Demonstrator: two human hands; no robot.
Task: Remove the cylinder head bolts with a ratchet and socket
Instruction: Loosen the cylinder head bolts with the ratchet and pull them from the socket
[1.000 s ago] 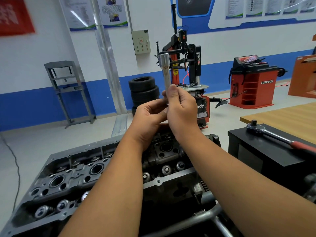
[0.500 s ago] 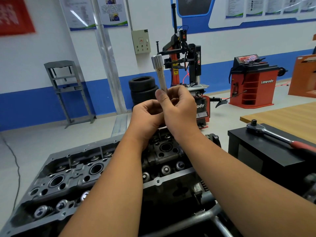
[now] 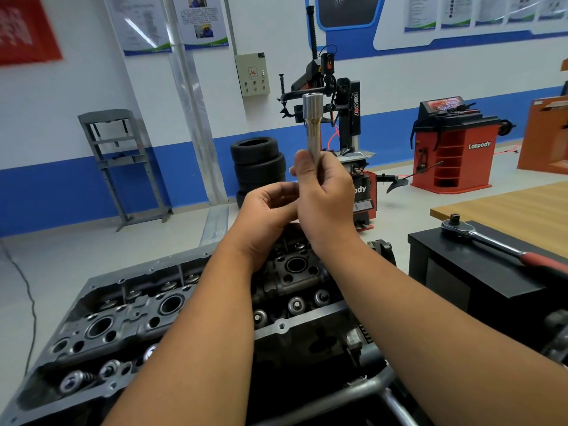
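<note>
Cylinder head, grey cast metal w/ valve springs (image 3: pixel 129 327), sits lower left, bolts untouched. Left hand (image 3: pixel 264 216) at centre, fingers curled by long silver socket's (image 3: pixel 313 124) base; can't tell if touching. Right hand (image 3: pixel 325 198) pinches socket upright. Red-handled ratchet (image 3: pixel 491 244) lies at right on black box (image 3: pixel 479 278). Step: tool prep; next, fit socket onto ratchet.

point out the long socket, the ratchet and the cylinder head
long socket (image 3: pixel 313 118): head view, on its shaft just under the wide top end.
ratchet (image 3: pixel 461 230): head view, on its round metal head, lying on the black box.
cylinder head (image 3: pixel 129 318): head view, on the bare top face between the bores.
</note>
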